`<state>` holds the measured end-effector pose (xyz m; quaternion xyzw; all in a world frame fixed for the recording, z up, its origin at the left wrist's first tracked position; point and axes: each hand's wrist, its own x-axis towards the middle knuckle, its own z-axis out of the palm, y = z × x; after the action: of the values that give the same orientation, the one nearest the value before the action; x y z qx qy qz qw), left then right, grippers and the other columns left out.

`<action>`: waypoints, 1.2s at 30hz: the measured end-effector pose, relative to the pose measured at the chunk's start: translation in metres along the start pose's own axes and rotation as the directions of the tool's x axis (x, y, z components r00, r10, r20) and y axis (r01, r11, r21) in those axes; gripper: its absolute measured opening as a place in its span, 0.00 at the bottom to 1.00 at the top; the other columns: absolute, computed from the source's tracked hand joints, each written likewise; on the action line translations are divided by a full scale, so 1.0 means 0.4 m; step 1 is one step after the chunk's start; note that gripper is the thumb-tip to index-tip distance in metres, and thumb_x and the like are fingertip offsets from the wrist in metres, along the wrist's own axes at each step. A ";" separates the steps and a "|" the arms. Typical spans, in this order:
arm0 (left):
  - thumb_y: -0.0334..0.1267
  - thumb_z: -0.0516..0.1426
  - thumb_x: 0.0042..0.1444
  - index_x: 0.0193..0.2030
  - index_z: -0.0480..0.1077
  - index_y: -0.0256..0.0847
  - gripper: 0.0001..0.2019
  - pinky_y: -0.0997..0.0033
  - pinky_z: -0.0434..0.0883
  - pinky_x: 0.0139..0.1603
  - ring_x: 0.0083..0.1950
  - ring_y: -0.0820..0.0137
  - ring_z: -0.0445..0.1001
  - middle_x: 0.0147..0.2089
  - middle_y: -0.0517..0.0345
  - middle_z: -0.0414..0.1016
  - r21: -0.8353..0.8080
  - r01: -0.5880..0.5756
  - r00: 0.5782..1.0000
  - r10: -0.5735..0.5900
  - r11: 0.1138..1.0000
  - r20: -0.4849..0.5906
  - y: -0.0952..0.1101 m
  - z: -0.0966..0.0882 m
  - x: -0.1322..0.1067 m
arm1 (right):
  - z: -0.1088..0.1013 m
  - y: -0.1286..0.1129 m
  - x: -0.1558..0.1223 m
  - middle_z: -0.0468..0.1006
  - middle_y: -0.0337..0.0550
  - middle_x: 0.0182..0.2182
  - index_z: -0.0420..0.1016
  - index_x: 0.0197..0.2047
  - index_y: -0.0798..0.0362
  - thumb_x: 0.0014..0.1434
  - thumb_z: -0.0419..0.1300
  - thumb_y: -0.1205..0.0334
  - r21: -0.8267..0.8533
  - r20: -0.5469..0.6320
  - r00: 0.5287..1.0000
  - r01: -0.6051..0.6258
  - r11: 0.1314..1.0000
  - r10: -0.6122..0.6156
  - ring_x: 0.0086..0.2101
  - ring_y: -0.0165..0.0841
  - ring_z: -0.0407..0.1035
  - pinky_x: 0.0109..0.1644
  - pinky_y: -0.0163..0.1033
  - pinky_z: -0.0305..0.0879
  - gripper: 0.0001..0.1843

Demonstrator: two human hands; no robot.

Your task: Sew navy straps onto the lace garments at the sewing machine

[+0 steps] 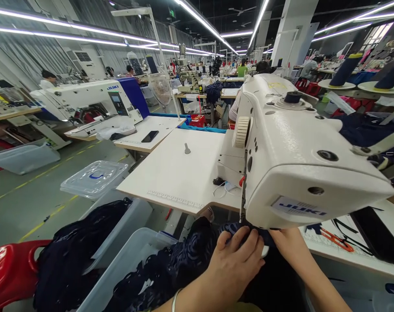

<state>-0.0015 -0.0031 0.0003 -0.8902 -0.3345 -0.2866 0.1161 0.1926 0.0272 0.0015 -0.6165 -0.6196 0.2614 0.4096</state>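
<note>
Left hand (237,258) half-curled over dark fabric (198,247), right hand (287,240) partly behind sewing machine (307,147), cannot tell either grip

A sewing workshop on a factory floor: big white sewing machines (314,138), thread cones (346,71), bins (122,260) heaped with dark cloth (73,251), and strip lights (201,20) over rows of benches (229,92).

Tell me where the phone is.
In the head view, the phone lies left of centre on a white tabletop, near the right end of the farther JUKI machine.
</note>
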 end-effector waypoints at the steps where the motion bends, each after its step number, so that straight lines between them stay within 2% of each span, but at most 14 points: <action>1: 0.43 0.53 0.67 0.57 0.69 0.44 0.15 0.65 0.56 0.56 0.60 0.67 0.66 0.58 0.58 0.72 0.016 -0.003 1.000 0.003 1.000 0.000 0.000 0.001 0.004 | 0.001 0.007 0.005 0.81 0.46 0.32 0.78 0.30 0.49 0.58 0.52 0.56 -0.038 -0.015 0.999 0.047 0.998 -0.047 0.45 0.46 0.72 0.58 0.51 0.60 0.14; 3: 0.44 0.53 0.67 0.57 0.69 0.44 0.15 0.65 0.56 0.55 0.60 0.67 0.65 0.58 0.58 0.72 0.037 0.001 1.000 -0.001 0.999 -0.012 -0.001 0.003 0.008 | 0.006 0.023 0.015 0.82 0.47 0.33 0.79 0.33 0.49 0.58 0.51 0.57 -0.134 -0.048 0.988 0.141 0.981 -0.148 0.48 0.47 0.71 0.57 0.53 0.61 0.15; 7: 0.45 0.53 0.66 0.56 0.70 0.43 0.16 0.64 0.56 0.53 0.59 0.66 0.66 0.54 0.58 0.73 0.051 0.021 0.999 -0.020 0.998 -0.030 -0.002 0.008 0.014 | 0.016 0.050 0.028 0.81 0.46 0.27 0.78 0.26 0.47 0.56 0.51 0.61 -0.249 -0.065 0.963 0.238 0.939 -0.261 0.42 0.49 0.74 0.50 0.53 0.67 0.15; 16: 0.44 0.53 0.66 0.55 0.71 0.42 0.16 0.63 0.56 0.53 0.58 0.67 0.65 0.53 0.59 0.73 0.044 0.033 0.999 -0.031 0.999 -0.038 0.004 -0.010 0.029 | 0.024 0.063 0.021 0.77 0.46 0.21 0.77 0.27 0.48 0.54 0.52 0.65 -0.260 -0.097 0.954 0.251 0.933 -0.283 0.38 0.48 0.73 0.43 0.49 0.70 0.13; 24: 0.44 0.53 0.65 0.56 0.70 0.42 0.16 0.63 0.55 0.54 0.59 0.66 0.64 0.55 0.58 0.72 0.047 0.029 0.999 -0.027 0.998 -0.032 0.005 -0.004 0.019 | 0.029 0.072 0.023 0.78 0.46 0.23 0.76 0.27 0.47 0.55 0.50 0.62 -0.253 -0.124 0.949 0.251 0.935 -0.288 0.40 0.49 0.73 0.47 0.53 0.68 0.14; 28: 0.46 0.53 0.65 0.56 0.70 0.43 0.17 0.64 0.55 0.55 0.59 0.65 0.64 0.56 0.57 0.71 0.070 0.024 0.999 -0.022 0.997 -0.025 0.006 0.002 0.015 | 0.029 0.081 0.023 0.80 0.47 0.26 0.76 0.27 0.46 0.54 0.51 0.62 -0.222 -0.094 0.959 0.240 0.945 -0.266 0.44 0.50 0.73 0.50 0.54 0.67 0.12; 32: 0.47 0.55 0.63 0.55 0.72 0.44 0.17 0.66 0.58 0.53 0.58 0.66 0.66 0.53 0.58 0.72 0.106 0.027 0.998 -0.021 0.994 -0.060 0.006 0.007 0.015 | 0.031 0.087 0.025 0.81 0.48 0.29 0.78 0.31 0.46 0.56 0.52 0.63 -0.179 -0.049 0.969 0.228 0.957 -0.241 0.47 0.50 0.71 0.51 0.53 0.68 0.13; 36: 0.47 0.55 0.64 0.52 0.73 0.43 0.16 0.67 0.59 0.50 0.54 0.67 0.69 0.50 0.57 0.74 0.122 0.036 0.989 -0.018 0.992 -0.144 0.003 0.015 0.019 | 0.034 0.081 0.029 0.82 0.48 0.29 0.80 0.32 0.47 0.56 0.51 0.63 -0.167 -0.025 0.972 0.228 0.959 -0.236 0.46 0.48 0.73 0.50 0.50 0.70 0.15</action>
<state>0.0066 0.0025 0.0000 -0.8538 -0.3547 -0.3296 0.1912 0.2000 0.0442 -0.0304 -0.5767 -0.6975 0.1463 0.3995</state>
